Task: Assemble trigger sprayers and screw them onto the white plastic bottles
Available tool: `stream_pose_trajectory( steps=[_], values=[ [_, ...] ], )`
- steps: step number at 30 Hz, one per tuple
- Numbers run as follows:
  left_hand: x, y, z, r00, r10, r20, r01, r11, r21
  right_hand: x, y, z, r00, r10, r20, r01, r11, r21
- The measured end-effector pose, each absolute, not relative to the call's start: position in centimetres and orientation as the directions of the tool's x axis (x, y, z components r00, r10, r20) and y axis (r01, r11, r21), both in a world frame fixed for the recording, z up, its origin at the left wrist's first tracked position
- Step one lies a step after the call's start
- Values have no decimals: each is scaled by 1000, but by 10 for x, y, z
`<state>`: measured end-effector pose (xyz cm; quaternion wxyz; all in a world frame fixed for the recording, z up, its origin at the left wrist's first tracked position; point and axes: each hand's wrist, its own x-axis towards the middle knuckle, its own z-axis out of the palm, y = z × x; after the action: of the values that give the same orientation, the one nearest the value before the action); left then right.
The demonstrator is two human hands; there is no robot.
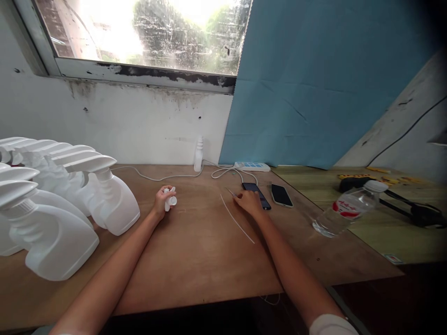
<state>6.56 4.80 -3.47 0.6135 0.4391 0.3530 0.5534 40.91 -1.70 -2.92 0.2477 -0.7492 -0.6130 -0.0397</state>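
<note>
My left hand (pixel 161 201) is closed round a small white plastic spray part (pixel 170 199) over the middle of the wooden table. To the right, my right hand (pixel 247 202) pinches something thin and pale near its fingertips, too small to make out, beside a black phone (pixel 264 201). A thin white tube (pixel 234 219) lies on the table between my hands, just left of my right hand. Several white spray bottles (pixel 63 232) with trigger heads stand in rows on the left.
A small white bottle (pixel 199 156) stands by the wall, near white cables and a power strip (pixel 252 166). A second phone (pixel 281 195) and a clear water bottle (pixel 349 209) are on the right. Beyond them, a black strap (pixel 398 209) lies on a greenish surface.
</note>
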Motion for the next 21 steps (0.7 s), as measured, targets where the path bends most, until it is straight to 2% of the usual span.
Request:
stream_pose_trajectory(
  steps=[5, 9, 11, 15, 21],
  values=[
    [65, 45, -31, 195, 979, 67, -470, 33, 882, 382, -20, -21, 205, 901, 382, 867, 14, -498],
    [63, 43, -29, 251, 964, 91, -541, 62, 839, 339, -33, -14, 32, 872, 488, 749, 302, -590],
    [62, 43, -28, 271, 957, 103, -550, 66, 833, 317, -41, -12, -76, 829, 555, 698, 441, -564],
    [65, 42, -28, 295, 951, 94, -520, 77, 850, 286, -56, -14, -253, 750, 611, 629, 608, -485],
    [78, 41, -37, 225, 973, 59, -411, 39, 911, 266, -68, -16, -300, 690, 658, 623, 665, -412]
  ],
)
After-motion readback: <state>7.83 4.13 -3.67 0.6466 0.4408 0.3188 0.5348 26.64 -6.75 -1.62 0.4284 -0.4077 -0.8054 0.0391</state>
